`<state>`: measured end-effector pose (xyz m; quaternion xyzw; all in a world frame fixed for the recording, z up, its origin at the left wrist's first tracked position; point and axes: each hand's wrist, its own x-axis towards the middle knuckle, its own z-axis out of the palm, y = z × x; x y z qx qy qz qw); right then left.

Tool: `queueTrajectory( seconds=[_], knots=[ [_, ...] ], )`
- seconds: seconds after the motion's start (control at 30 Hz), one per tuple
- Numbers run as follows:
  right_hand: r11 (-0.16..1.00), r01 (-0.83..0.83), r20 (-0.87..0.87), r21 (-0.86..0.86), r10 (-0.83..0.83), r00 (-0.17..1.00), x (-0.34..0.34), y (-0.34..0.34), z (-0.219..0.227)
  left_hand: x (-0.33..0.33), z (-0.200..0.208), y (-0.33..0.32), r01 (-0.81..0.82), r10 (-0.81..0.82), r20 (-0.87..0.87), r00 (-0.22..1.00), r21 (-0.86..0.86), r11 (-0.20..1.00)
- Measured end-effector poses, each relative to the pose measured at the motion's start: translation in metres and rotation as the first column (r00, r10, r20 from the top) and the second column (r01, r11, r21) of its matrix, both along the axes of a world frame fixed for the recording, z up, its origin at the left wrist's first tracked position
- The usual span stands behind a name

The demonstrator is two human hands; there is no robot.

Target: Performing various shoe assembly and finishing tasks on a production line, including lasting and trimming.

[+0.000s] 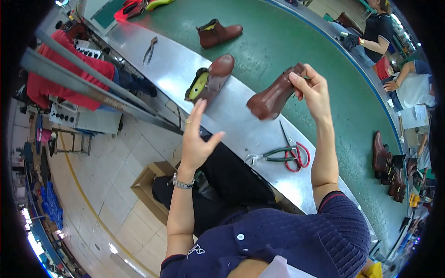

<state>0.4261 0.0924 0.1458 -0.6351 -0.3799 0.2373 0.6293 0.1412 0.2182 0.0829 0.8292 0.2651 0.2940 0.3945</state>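
Observation:
Held up over the metal bench edge is a brown ankle boot (270,96), its top pinched between the thumb and fingers of my right hand (314,90). The boot hangs tilted, toe down to the left, slightly blurred. My left hand (197,139) is raised with its fingers apart and nothing in it. Just beyond its fingertips a second brown boot (215,83) lies on the metal strip, its opening toward me and a yellow-green lining showing. Red-handled scissors (296,157) and green-handled pliers (273,155) lie crossed below the held boot.
Another brown boot (219,34) stands on the green work surface (273,34) farther off. Pincers (149,51) rest on the metal strip (171,69). Several boots (382,157) stand at the right. A cardboard box (150,190) sits on the floor. Co-workers are on both sides.

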Motion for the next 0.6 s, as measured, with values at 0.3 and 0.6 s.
queueTrajectory(
  seconds=[0.3, 0.6],
  knots=[
    [0.776, -0.630, -0.232, -0.028, 0.608, 0.759, -0.113, 0.022, 0.026, -0.066, 0.014, -0.067, 0.345, -0.252, 0.238, 0.938, -0.554, 0.758],
    [0.570, -0.807, -0.292, -0.151, 0.755, 0.588, -0.197, 0.029, -0.024, -0.140, -0.055, -0.135, 0.120, 0.128, 0.286, 0.950, -0.707, 0.697]
  ],
)
